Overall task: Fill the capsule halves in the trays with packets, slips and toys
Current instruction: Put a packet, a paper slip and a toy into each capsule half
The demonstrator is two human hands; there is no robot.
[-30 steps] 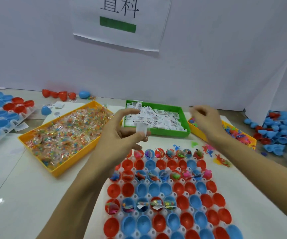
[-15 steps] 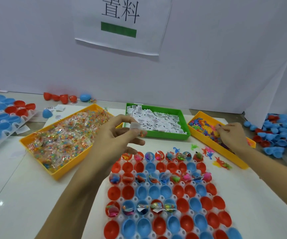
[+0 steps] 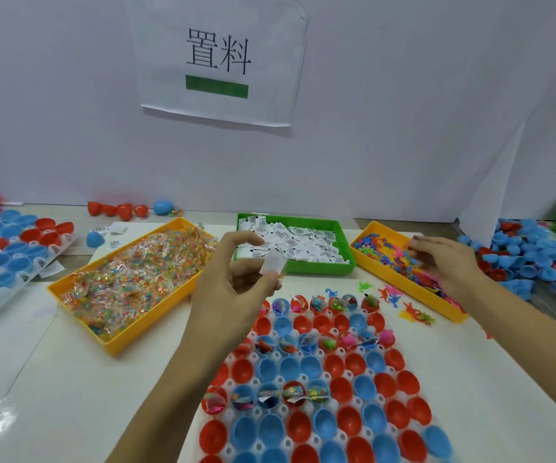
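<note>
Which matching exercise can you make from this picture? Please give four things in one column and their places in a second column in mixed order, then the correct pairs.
Things:
1. left hand
2. right hand
3. green tray
4. blue capsule half

Places or states:
A. lies alone on the table, left of the orange tray of packets
B. holds the white paper slips
C. reaches into the orange tray of small toys
D. pinches one white slip above the capsule tray

Right pairs: 1-D, 2-C, 3-B, 4-A
</note>
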